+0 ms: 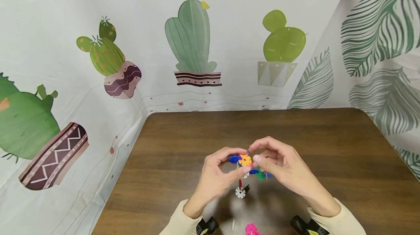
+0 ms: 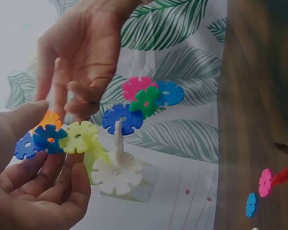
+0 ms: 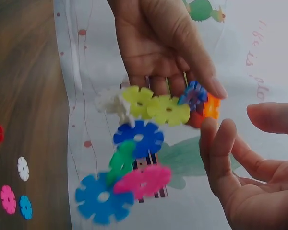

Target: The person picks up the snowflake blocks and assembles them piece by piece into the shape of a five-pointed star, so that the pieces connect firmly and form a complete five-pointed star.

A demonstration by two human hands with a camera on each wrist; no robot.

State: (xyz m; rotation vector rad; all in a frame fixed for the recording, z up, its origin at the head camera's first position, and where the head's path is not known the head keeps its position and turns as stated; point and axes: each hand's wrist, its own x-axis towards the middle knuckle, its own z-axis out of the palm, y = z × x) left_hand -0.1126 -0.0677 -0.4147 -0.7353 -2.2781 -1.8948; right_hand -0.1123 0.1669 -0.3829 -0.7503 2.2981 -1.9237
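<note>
Watching through the head view, I saw the left hand (image 1: 214, 173) at 8 o'clock of an orange disc (image 1: 245, 160), its thumb and fingers pinching that end of a chain of notched discs (image 3: 139, 139), which was held up over the wooden table (image 1: 164, 147) at 5 o'clock from the middle of the view. At 3 o'clock of the orange disc, the right hand (image 1: 284, 164) had its fingers loosely bent and thumb apart, though whether a fingertip touched it I could not tell. A pink disc (image 1: 251, 229) sat at 6 o'clock.
</note>
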